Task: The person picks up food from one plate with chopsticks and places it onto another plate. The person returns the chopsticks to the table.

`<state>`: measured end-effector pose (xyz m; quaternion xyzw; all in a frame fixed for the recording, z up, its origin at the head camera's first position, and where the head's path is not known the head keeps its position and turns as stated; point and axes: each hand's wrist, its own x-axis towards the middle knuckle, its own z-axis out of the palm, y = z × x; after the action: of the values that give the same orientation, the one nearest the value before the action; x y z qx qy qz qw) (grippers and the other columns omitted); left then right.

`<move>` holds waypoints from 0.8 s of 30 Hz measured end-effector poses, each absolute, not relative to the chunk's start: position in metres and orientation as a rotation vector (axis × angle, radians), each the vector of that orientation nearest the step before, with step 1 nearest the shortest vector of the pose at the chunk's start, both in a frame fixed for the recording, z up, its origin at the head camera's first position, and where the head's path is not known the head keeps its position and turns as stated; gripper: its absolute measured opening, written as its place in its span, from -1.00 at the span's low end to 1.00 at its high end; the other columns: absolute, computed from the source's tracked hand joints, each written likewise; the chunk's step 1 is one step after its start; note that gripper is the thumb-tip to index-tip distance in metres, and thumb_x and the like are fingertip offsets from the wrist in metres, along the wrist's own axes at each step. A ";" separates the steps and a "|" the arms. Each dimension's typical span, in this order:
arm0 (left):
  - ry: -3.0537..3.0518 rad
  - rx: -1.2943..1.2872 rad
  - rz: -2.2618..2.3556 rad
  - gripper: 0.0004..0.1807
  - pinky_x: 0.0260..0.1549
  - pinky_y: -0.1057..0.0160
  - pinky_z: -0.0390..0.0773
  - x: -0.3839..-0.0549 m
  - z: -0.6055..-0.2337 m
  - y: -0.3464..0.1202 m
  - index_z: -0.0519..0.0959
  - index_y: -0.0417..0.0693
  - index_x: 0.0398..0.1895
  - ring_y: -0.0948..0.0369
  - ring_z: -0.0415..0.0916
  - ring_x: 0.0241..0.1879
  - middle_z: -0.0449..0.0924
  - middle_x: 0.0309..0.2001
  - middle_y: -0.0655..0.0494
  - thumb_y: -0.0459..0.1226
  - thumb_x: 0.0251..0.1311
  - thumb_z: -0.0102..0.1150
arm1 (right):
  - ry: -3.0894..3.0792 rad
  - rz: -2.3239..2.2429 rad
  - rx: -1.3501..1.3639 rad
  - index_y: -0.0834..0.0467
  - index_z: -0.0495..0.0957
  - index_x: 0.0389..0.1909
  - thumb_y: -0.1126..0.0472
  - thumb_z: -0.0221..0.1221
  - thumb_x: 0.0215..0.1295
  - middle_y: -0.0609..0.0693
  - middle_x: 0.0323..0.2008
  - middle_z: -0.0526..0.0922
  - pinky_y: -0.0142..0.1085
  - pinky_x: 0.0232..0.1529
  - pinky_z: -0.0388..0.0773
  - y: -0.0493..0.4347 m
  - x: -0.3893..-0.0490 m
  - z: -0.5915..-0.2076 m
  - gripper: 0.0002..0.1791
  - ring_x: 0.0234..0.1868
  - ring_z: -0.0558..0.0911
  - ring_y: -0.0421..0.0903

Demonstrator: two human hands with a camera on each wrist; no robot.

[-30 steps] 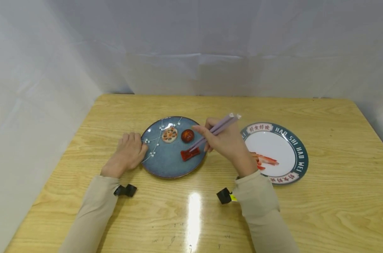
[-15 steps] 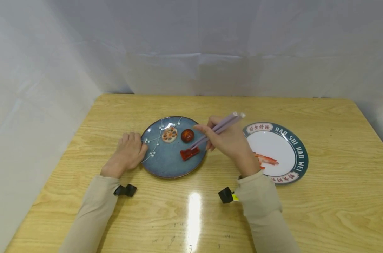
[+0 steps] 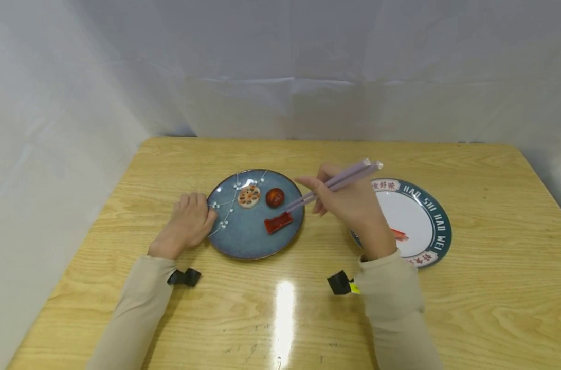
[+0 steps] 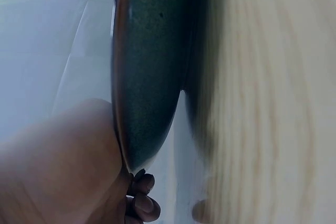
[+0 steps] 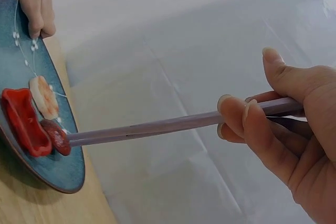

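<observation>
My left hand (image 3: pixel 186 224) grips the left rim of a blue plate (image 3: pixel 243 241) with white blossom decoration. In the left wrist view its fingertips (image 4: pixel 144 205) curl below the plate's edge. On that plate lie a lotus root slice (image 3: pixel 249 197), a round brown mushroom cap (image 3: pixel 275 198) and a red, notched strip of food (image 3: pixel 278 223). To the right of the plate, my right hand (image 3: pixel 351 200) holds a pair of lilac chopsticks (image 3: pixel 338 181). Their tips are over the plate's right side, close to the red strip and the mushroom cap, with nothing pinched between them.
A white plate (image 3: pixel 412 218) with a green lettered rim stands at the right, partly behind my right hand. Red and white food strips (image 3: pixel 399 235) lie on it. The wooden table (image 3: pixel 243 313) ends at a pale sheet (image 3: pixel 280 103) at the back.
My right hand and the chopsticks have moved right, drawing the tips up off the red strip. The red strip stays on the blue plate. My left hand has not moved.
</observation>
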<state>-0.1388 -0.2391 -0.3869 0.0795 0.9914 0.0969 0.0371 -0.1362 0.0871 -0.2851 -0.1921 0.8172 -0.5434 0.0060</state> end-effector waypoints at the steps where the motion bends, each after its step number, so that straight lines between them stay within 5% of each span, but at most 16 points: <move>1: 3.046 0.246 0.297 -0.71 -0.18 -0.09 0.19 -0.139 -0.387 -0.239 0.23 -0.35 -0.35 -0.14 0.13 -0.21 0.18 -0.30 -0.21 -0.24 0.32 -0.37 | 2.569 -1.697 -0.599 0.31 0.47 -0.56 0.00 0.24 0.28 0.09 -0.66 0.62 -0.21 -0.59 0.57 0.089 -0.136 -0.284 -0.55 -0.64 0.63 0.03; 19: 3.053 0.248 0.314 -0.72 -0.18 -0.10 0.20 -0.139 -0.389 -0.240 0.24 -0.35 -0.36 -0.15 0.15 -0.21 0.20 -0.30 -0.22 -0.25 0.30 -0.35 | 2.710 -1.536 -0.509 0.25 0.45 -0.61 -0.09 0.24 0.26 0.03 -0.67 0.63 -0.34 -0.74 0.31 0.118 -0.128 -0.266 -0.50 -0.63 0.65 -0.04; 24: 3.041 0.245 0.324 -0.72 -0.17 -0.10 0.19 -0.139 -0.388 -0.239 0.24 -0.35 -0.35 -0.14 0.14 -0.21 0.20 -0.29 -0.22 -0.25 0.30 -0.35 | 2.721 -1.450 -0.499 0.25 0.48 -0.60 -0.07 0.25 0.25 0.04 -0.68 0.62 -0.32 -0.65 0.42 0.132 -0.125 -0.261 -0.53 -0.63 0.63 -0.08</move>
<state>-0.1391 -0.2392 -0.3883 0.0797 0.9905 0.1057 0.0367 -0.1251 0.1323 -0.2613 -0.1597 0.8711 -0.4642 0.0092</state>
